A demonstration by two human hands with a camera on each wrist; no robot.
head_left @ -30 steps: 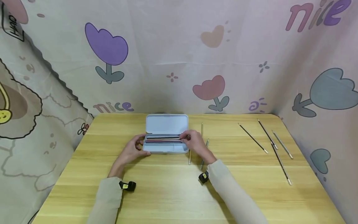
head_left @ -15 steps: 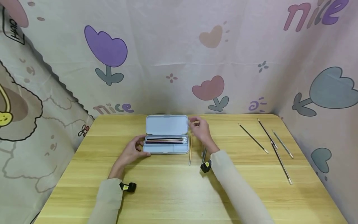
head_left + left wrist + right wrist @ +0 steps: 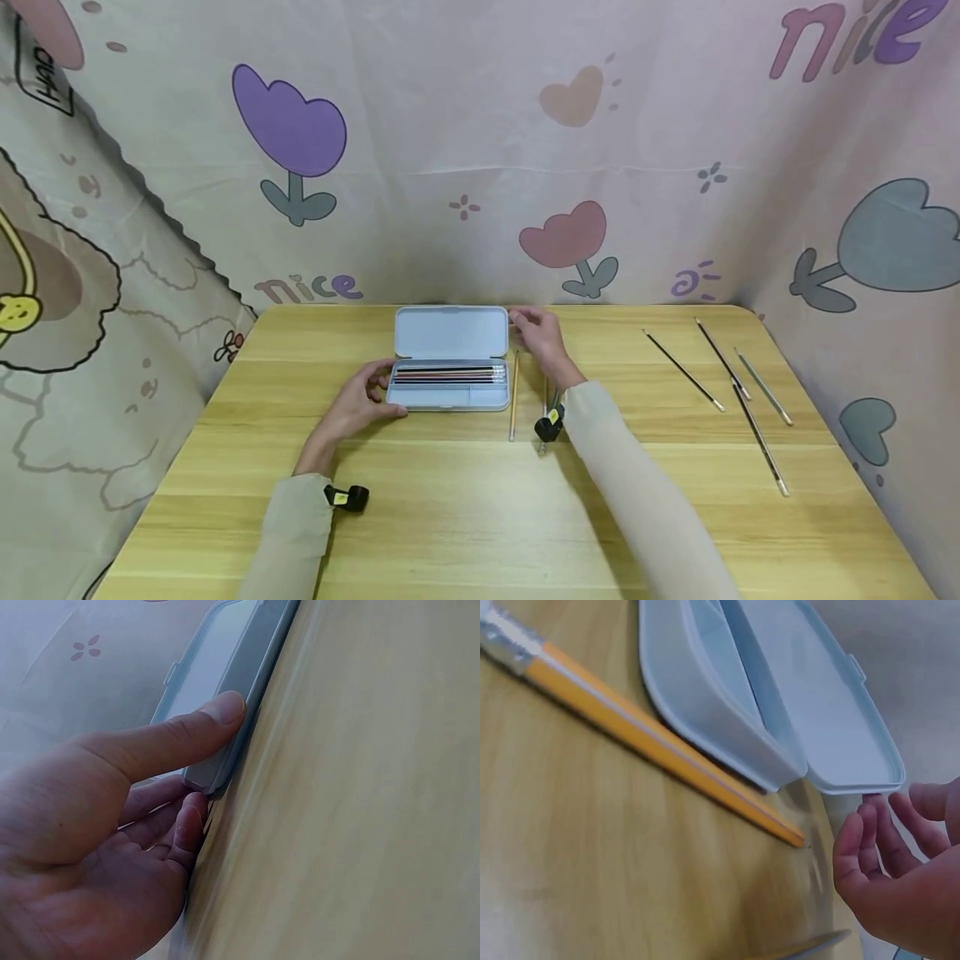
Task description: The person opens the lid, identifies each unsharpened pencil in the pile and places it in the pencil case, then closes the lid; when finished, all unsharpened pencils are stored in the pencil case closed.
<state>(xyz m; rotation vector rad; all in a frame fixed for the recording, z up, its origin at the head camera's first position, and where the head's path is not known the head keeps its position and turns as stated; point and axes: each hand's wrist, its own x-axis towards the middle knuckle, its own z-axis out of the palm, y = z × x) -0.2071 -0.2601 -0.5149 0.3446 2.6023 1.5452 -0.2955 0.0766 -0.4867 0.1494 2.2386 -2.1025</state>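
A light-blue pencil case [image 3: 427, 398] lies with its lid [image 3: 452, 332] raised at the back. Several pencils [image 3: 448, 375] with white ends lie side by side in its rear compartment. My left hand [image 3: 360, 398] holds the case's left end, thumb [image 3: 225, 709] along the front and fingers bent behind the end. At the lid's right edge is my right hand [image 3: 540, 335], its fingers loosely bent. In the right wrist view one fingertip reaches the lid's edge; contact is unclear. A yellow pencil [image 3: 652, 742] lies just right of the case.
More pencils lie under the right forearm, including a greenish one [image 3: 543, 447], partly hidden. Farther right on the wooden table [image 3: 450, 517] are a dark pencil [image 3: 684, 370], two more dark ones touching [image 3: 761, 440], and a grey-green pencil [image 3: 763, 387]. A printed curtain [image 3: 420, 100] hangs behind.
My right hand has left the pencils in the case and moved up and back to the lid's right edge. My left hand stays on the case.
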